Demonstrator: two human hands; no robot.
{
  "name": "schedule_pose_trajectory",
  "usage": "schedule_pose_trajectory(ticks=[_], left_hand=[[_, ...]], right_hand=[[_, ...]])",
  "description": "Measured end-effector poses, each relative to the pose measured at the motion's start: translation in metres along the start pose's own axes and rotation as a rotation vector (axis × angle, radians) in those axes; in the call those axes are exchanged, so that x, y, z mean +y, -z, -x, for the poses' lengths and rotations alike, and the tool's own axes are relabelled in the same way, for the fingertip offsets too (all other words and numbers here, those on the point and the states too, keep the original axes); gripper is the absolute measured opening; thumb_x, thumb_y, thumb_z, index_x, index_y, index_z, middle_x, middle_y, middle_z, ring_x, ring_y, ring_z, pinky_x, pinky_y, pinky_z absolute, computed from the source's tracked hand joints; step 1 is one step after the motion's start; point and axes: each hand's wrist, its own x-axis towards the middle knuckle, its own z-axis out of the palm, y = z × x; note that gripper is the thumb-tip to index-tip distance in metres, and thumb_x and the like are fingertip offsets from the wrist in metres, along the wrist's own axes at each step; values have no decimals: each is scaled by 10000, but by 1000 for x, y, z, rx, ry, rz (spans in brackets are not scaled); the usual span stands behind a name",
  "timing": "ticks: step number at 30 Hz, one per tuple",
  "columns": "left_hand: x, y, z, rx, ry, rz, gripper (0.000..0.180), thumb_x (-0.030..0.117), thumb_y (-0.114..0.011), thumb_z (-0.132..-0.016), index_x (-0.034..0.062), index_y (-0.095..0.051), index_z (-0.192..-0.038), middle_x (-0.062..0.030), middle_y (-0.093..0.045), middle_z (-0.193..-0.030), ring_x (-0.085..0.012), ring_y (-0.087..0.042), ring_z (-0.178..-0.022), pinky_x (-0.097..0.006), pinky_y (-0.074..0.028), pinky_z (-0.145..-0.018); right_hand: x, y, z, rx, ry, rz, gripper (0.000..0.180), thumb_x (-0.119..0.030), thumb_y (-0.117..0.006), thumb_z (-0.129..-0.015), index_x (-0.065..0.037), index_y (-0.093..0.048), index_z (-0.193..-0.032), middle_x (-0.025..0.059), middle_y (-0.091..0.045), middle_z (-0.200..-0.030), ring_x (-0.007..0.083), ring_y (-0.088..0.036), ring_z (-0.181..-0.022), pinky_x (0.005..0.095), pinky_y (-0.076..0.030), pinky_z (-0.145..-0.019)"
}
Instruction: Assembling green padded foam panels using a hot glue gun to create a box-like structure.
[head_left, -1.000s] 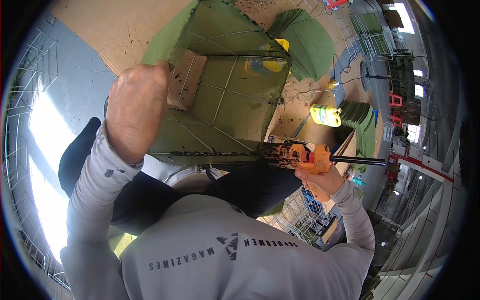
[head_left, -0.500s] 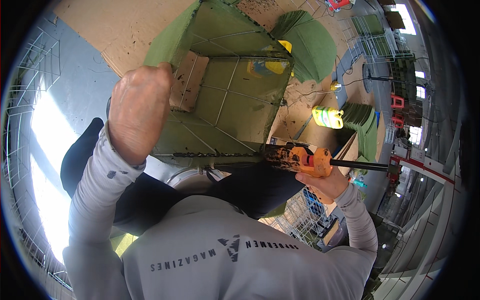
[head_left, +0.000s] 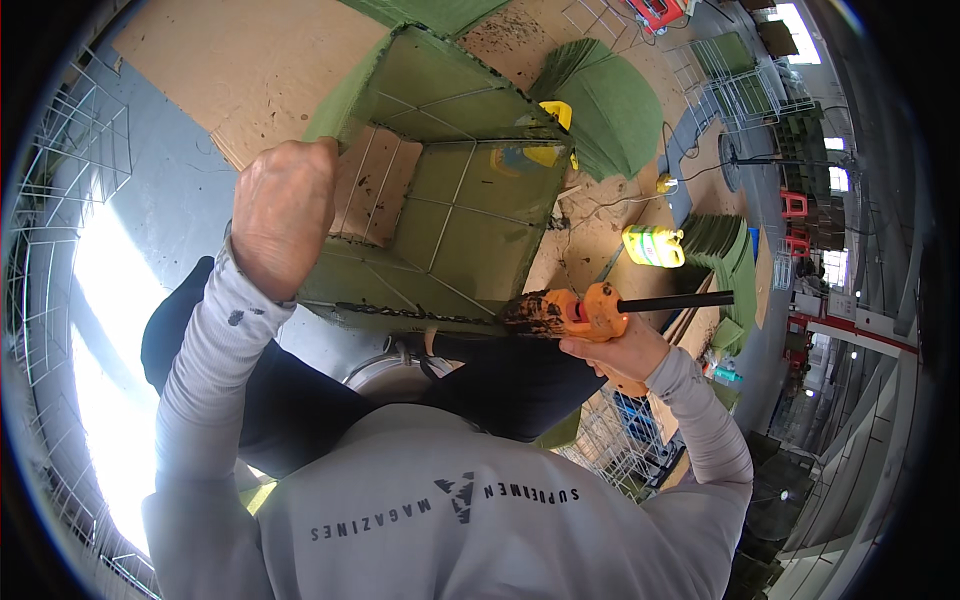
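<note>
A green fabric-lined wire box [head_left: 470, 190], open toward me, stands tilted over a brown board. My left hand [head_left: 282, 215] grips its near left rim. My right hand [head_left: 612, 352] holds an orange glue gun [head_left: 570, 312] with a black rod sticking out to the right. The gun's dirty nozzle touches the box's near right corner, where a dark bead runs along the lower rim.
A brown board [head_left: 270, 70] lies on the grey floor. Folded green fabric [head_left: 610, 100], a yellow jug [head_left: 655, 245], a stack of green pieces [head_left: 725, 250] and white wire frames [head_left: 60, 200] surround me. A metal bowl [head_left: 385, 378] sits by my knees.
The glue gun has slid a little to the right along the box's lower rim. My left hand keeps its grip on the rim.
</note>
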Motion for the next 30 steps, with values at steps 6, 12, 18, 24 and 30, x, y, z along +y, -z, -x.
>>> schedule_pose_trajectory(ticks=[6, 12, 18, 24, 30], left_hand=[[0, 4, 6, -21, -16, 24, 149, 134, -631, -804, 2, -564, -787, -210, -582, -654, -387, -600, -670, -442, -479, -597], [7, 11, 8, -50, -18, 1, 57, -13, -572, -741, -10, -592, -794, -207, -599, -675, -367, -633, -674, -421, -519, -603], [2, 6, 9, -41, -4, 0, 160, 125, -637, -801, -8, -554, -770, -224, -570, -630, -387, -604, -660, -445, -477, -587], [1, 4, 7, -34, -9, 5, 158, 122, -639, -799, -8, -557, -764, -222, -571, -629, -387, -603, -655, -441, -478, -587], [-8, 1, 2, 2, 14, 4, 161, 123, -646, -786, -8, -567, -737, -216, -580, -648, -387, -600, -667, -438, -481, -601]], right_hand=[[-2, 0, 17, 42, 20, 3, 488, -438, -721, -770, -48, -604, -1038, 5, -613, -734, 96, -583, -594, 235, -498, -562], [13, -1, 11, 61, 98, 52, 495, -498, -688, -776, -61, -628, -999, 22, -639, -730, 113, -627, -652, 264, -516, -641], [16, 3, 14, 124, 147, 273, 485, -535, -639, -798, -80, -630, -965, 6, -632, -661, 128, -632, -651, 267, -505, -645], [8, 1, 12, 145, 90, 190, 466, -508, -666, -788, -83, -628, -975, -3, -620, -640, 113, -619, -618, 260, -502, -617], [14, 3, 11, 175, 165, -81, 423, -373, -727, -785, -27, -602, -992, 34, -634, -745, 108, -611, -625, 248, -510, -583]])
